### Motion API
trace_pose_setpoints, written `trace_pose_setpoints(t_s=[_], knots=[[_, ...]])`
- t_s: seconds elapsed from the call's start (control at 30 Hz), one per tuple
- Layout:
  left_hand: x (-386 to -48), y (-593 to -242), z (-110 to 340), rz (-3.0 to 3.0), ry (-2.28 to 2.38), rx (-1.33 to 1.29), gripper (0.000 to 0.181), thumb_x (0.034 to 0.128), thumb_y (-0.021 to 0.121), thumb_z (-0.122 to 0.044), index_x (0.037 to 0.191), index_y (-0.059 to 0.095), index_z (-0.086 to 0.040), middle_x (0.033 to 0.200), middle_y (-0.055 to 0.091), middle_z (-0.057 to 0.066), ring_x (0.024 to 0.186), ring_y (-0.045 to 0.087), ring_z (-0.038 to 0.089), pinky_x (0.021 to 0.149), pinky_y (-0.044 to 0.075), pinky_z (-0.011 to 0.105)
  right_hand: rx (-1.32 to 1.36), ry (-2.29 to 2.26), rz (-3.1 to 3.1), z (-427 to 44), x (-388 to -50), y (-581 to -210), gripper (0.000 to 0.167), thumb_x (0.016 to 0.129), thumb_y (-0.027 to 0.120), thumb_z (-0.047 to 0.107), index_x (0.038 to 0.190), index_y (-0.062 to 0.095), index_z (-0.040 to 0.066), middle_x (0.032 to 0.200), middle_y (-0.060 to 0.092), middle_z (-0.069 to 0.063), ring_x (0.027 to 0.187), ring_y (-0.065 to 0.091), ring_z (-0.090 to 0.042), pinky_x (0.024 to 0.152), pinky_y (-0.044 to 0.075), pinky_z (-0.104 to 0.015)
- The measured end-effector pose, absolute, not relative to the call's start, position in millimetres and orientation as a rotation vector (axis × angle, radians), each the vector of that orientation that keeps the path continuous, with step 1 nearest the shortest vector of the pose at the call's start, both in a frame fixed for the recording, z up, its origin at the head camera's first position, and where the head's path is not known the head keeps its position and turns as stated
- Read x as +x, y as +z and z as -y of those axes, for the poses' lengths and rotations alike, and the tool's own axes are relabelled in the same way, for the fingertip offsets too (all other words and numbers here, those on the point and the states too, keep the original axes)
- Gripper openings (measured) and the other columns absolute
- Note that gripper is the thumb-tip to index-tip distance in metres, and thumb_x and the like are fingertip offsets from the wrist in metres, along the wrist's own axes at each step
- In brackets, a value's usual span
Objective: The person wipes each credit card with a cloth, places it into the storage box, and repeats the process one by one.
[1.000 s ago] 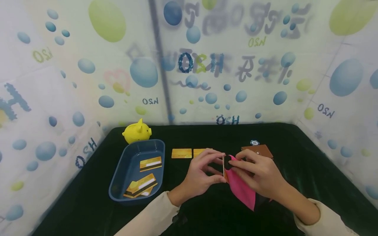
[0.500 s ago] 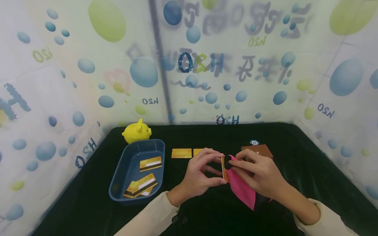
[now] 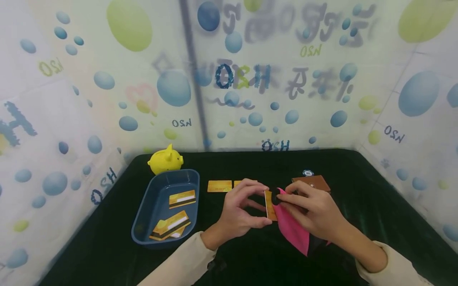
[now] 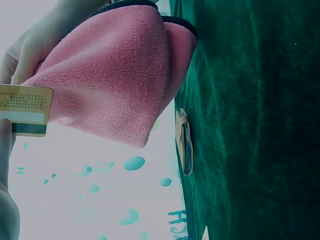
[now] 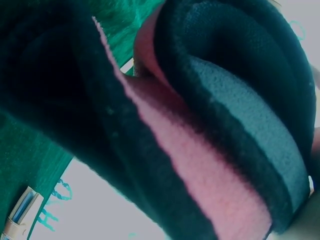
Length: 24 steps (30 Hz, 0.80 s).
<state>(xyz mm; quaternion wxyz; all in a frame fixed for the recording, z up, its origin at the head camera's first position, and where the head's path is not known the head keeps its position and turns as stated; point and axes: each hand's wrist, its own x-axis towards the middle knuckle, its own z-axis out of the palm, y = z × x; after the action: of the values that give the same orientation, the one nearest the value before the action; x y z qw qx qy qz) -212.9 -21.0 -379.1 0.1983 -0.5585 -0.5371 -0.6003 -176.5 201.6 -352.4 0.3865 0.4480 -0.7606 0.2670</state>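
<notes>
My left hand (image 3: 240, 208) pinches a gold card (image 3: 270, 206) by its edges between thumb and fingers, its face turned partly to the head view. Beside it my right hand (image 3: 316, 206) pinches a pink cloth (image 3: 294, 230) with a dark edge, which hangs down below the fingers. In the left wrist view the card (image 4: 25, 110) shows a white strip and a dark stripe and overlaps the pink cloth (image 4: 115, 75). Folds of the cloth (image 5: 200, 170), pink and dark, fill most of the right wrist view.
A blue tray (image 3: 143, 206) holds several gold cards (image 3: 182, 198) on the left, a yellow piggy bank (image 3: 166, 159) behind it. Two gold cards (image 3: 220, 186) lie behind my left hand. A brown wallet (image 3: 320, 182) and a round chip (image 3: 308, 173) are at the back right.
The card in my left hand has shifted slightly left and turned, from edge-on to showing more of its face. My right hand and the cloth have stayed nearly in place.
</notes>
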Motion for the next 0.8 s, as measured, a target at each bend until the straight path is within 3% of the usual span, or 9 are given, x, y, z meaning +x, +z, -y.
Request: trace_pose_setpoints(t_s=[0.8], knots=[[-212.2, -371.6, 23.7, 1.419, -1.658, -1.511, 0.056, 0.0870, 0.076, -0.026, 0.119, 0.050, 0.012, 0.111, 0.051, 0.027, 0.098, 0.062, 0.032, 0.063, 0.061, 0.039, 1.087, 0.699, 2.054, -202.4, -173.0, -352.2, 0.043, 0.101, 0.053, 0.041, 0.101, 0.077, 0.005, 0.096, 0.063, -0.007, 0.067, 0.055, -0.009, 0.057, 0.046, -0.011]])
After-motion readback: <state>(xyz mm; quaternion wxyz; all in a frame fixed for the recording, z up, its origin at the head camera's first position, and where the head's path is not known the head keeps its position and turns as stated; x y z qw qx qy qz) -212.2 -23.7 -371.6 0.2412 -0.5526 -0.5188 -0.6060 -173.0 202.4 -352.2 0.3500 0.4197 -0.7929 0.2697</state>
